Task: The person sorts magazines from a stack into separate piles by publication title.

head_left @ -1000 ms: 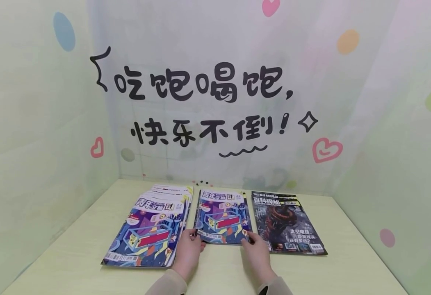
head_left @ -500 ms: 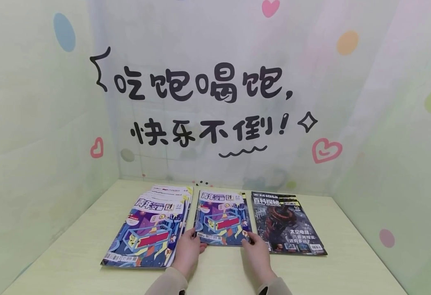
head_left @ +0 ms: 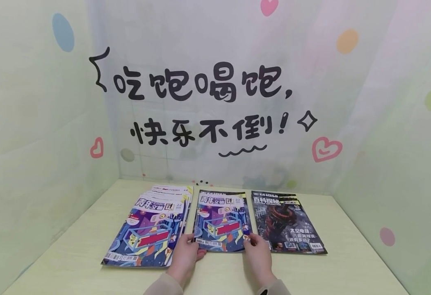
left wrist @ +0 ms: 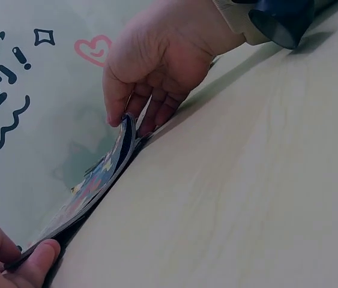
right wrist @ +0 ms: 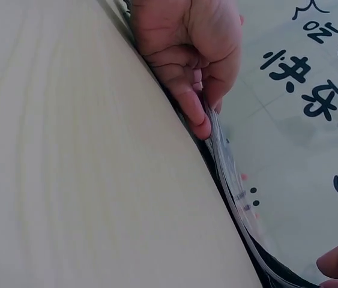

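A purple and blue magazine point(head_left: 220, 225) lies in the middle of the table, over a dark magazine point(head_left: 215, 193) whose top strip shows behind it. At its near left corner my left hand point(head_left: 185, 255) pinches the edge between thumb and fingers. My right hand point(head_left: 258, 255) pinches the near right corner. In the left wrist view, the near edge of the magazine point(left wrist: 90, 195) bends upward slightly at the right hand point(left wrist: 156, 60). From the right wrist, the left hand point(right wrist: 190, 48) grips its page edges, with a dark layer below them.
To the left lies a stack of magazines point(head_left: 145, 233), topped by the same purple cover. A stack of black-covered magazines point(head_left: 285, 225) sits to the right. Bare table point(head_left: 215, 278) shows in front, and a printed fabric wall point(head_left: 215, 168) stands behind.
Both hands have drawn the purple magazine slightly toward me. The dark magazine's top strip now shows behind it. The side stacks have stayed in place.
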Available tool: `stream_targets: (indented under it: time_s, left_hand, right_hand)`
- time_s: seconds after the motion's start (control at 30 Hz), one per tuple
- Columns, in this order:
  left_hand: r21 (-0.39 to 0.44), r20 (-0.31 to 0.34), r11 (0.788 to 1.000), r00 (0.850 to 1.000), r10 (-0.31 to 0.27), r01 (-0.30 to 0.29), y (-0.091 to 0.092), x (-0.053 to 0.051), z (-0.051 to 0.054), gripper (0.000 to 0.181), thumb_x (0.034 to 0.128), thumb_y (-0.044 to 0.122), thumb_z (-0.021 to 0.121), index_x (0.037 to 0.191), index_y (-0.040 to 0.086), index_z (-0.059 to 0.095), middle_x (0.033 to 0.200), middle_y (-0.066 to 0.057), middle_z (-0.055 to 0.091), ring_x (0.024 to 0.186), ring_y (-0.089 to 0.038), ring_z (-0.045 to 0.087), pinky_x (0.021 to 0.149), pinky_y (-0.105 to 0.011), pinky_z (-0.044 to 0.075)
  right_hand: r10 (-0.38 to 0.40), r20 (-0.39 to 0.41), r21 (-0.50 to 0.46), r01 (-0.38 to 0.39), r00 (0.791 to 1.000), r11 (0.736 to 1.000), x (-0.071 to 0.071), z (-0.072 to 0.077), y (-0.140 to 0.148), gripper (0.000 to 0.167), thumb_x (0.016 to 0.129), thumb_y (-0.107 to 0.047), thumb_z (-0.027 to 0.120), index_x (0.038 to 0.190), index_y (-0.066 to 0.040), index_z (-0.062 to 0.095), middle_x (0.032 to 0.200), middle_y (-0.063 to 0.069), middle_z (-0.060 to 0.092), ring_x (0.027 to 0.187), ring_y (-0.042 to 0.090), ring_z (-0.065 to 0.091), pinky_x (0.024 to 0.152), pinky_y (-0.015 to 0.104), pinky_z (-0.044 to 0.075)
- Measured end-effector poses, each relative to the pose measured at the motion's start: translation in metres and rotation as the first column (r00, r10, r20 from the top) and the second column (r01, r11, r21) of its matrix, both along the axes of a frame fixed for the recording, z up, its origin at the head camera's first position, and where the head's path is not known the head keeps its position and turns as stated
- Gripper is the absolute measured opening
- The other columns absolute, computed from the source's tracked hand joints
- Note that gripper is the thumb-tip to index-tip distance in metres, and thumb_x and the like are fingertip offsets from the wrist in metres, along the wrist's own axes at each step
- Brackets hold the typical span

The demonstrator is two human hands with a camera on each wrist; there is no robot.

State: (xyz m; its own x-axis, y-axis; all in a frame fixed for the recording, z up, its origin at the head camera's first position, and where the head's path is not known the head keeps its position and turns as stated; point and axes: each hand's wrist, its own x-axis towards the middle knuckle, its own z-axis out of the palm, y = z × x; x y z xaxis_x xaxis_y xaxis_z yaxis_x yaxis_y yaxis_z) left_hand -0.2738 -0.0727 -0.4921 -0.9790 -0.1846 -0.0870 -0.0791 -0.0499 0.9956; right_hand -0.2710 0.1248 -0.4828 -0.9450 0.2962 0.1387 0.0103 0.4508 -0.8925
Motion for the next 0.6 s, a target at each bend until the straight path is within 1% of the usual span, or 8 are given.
stream_targets:
  time_s: [0.1, 0.2, 0.3, 0.37, 0.4, 0.47, 0.53, 0.6]
  left_hand:
    - [0.002, -0.013, 1.000, 1.000, -0.001, 0.001, -0.0009, 0.0035, 0.0004, 0.048, 0.0898, -0.009, 0.040, 0.136, -0.017, 0.032, 0.114, -0.034, 0.050, 0.072, -0.021, 0.063, 0.067, -0.032, 0.058]
    - [0.001, -0.013, 1.000, 1.000, -0.009, 0.009, -0.0012, 0.0041, 0.0012, 0.048, 0.0899, -0.009, 0.039, 0.137, -0.017, 0.031, 0.118, -0.035, 0.048, 0.073, -0.021, 0.063, 0.068, -0.032, 0.058]
    - [-0.004, 0.001, 1.000, 1.000, -0.014, 0.014, -0.0015, 0.0034, 0.0010, 0.048, 0.0910, -0.009, 0.039, 0.138, -0.017, 0.029, 0.119, -0.035, 0.047, 0.075, -0.021, 0.062, 0.069, -0.032, 0.058]
    - [-0.005, 0.011, 1.000, 1.000, -0.015, 0.015, -0.0016, 0.0031, 0.0009, 0.048, 0.0917, -0.008, 0.038, 0.138, -0.017, 0.029, 0.118, -0.035, 0.048, 0.076, -0.022, 0.062, 0.070, -0.032, 0.058]
    - [-0.005, 0.016, 1.000, 1.000, -0.014, 0.014, -0.0016, 0.0029, 0.0008, 0.048, 0.0920, -0.008, 0.038, 0.138, -0.016, 0.029, 0.118, -0.034, 0.048, 0.077, -0.022, 0.062, 0.070, -0.032, 0.058]
    - [-0.004, 0.020, 1.000, 1.000, -0.012, 0.012, -0.0016, 0.0026, 0.0009, 0.048, 0.0921, -0.009, 0.038, 0.138, -0.016, 0.029, 0.118, -0.034, 0.048, 0.077, -0.023, 0.062, 0.070, -0.032, 0.058]
    - [-0.004, 0.018, 1.000, 1.000, -0.011, 0.011, -0.0013, 0.0027, 0.0012, 0.048, 0.0920, -0.009, 0.038, 0.138, -0.016, 0.029, 0.118, -0.034, 0.047, 0.077, -0.023, 0.062, 0.070, -0.032, 0.058]
    - [-0.003, 0.014, 1.000, 1.000, -0.009, 0.009, -0.0011, 0.0032, 0.0012, 0.048, 0.0916, -0.009, 0.038, 0.138, -0.016, 0.029, 0.116, -0.034, 0.048, 0.076, -0.022, 0.063, 0.070, -0.032, 0.058]
  right_hand:
    - [-0.011, -0.004, -0.024, 0.011, 1.000, 1.000, 0.0027, 0.0019, -0.0020, 0.039, 0.088, -0.009, 0.060, 0.121, 0.012, 0.058, 0.109, 0.024, 0.064, 0.104, 0.037, 0.059, 0.090, 0.052, 0.048]
    - [-0.012, -0.007, -0.057, 0.011, 1.000, 0.998, 0.0042, 0.0042, -0.0032, 0.041, 0.087, -0.008, 0.059, 0.122, 0.013, 0.056, 0.110, 0.025, 0.062, 0.104, 0.038, 0.058, 0.090, 0.052, 0.048]
    - [-0.004, -0.017, -0.115, 0.002, 1.000, 0.993, 0.0041, 0.0044, -0.0043, 0.043, 0.088, -0.007, 0.058, 0.125, 0.014, 0.053, 0.113, 0.026, 0.060, 0.108, 0.038, 0.056, 0.092, 0.051, 0.048]
    - [-0.001, -0.031, -0.174, -0.005, 1.000, 0.985, 0.0035, 0.0033, -0.0051, 0.043, 0.090, -0.007, 0.057, 0.127, 0.015, 0.051, 0.115, 0.026, 0.059, 0.110, 0.037, 0.055, 0.093, 0.049, 0.049]
    - [0.004, -0.040, -0.222, -0.012, 0.999, 0.975, 0.0033, 0.0028, -0.0057, 0.044, 0.090, -0.007, 0.057, 0.128, 0.015, 0.050, 0.117, 0.026, 0.058, 0.111, 0.036, 0.054, 0.094, 0.048, 0.049]
    - [0.020, -0.052, -0.336, -0.037, 0.998, 0.941, 0.0025, 0.0019, -0.0070, 0.045, 0.092, -0.006, 0.056, 0.131, 0.016, 0.046, 0.119, 0.026, 0.055, 0.111, 0.034, 0.052, 0.092, 0.044, 0.051]
    - [0.038, -0.058, -0.442, -0.060, 0.998, 0.895, 0.0024, 0.0018, -0.0082, 0.047, 0.094, -0.006, 0.054, 0.134, 0.016, 0.042, 0.121, 0.026, 0.051, 0.109, 0.032, 0.051, 0.089, 0.040, 0.052]
    - [0.055, -0.057, -0.520, -0.077, 0.997, 0.851, 0.0025, 0.0015, -0.0089, 0.048, 0.096, -0.007, 0.052, 0.136, 0.016, 0.037, 0.125, 0.027, 0.047, 0.111, 0.031, 0.049, 0.092, 0.040, 0.051]
